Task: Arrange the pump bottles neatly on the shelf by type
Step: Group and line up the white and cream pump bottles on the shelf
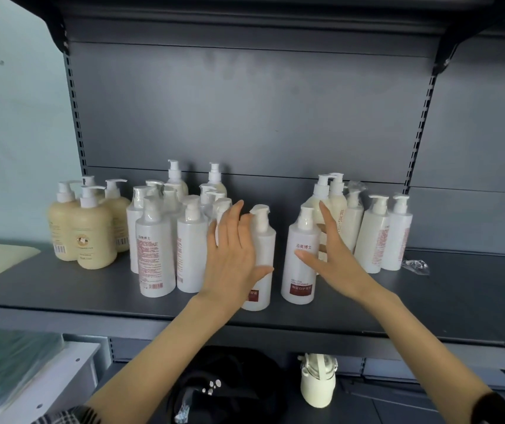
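Pump bottles stand on a grey shelf [92, 293]. A cluster of cream-coloured bottles [95, 240] is at the left, and several tall white bottles [155, 249] are beside it. My left hand [233, 255] lies flat, fingers straight, against a white bottle [262, 240] at the shelf's middle. My right hand [331, 255] is open, its thumb on another white bottle with a red label [301, 270]; the fingers reach up past it in front of a cream bottle with red lettering [341, 215]. More white bottles [373, 237] stand at the right.
A scrap of clear plastic wrap [416, 266] lies at the right of the shelf. Below the shelf sit a black bag [230, 384] and a pale flask [318, 381]. A white surface [46, 384] is at the lower left. Another shelf board hangs overhead.
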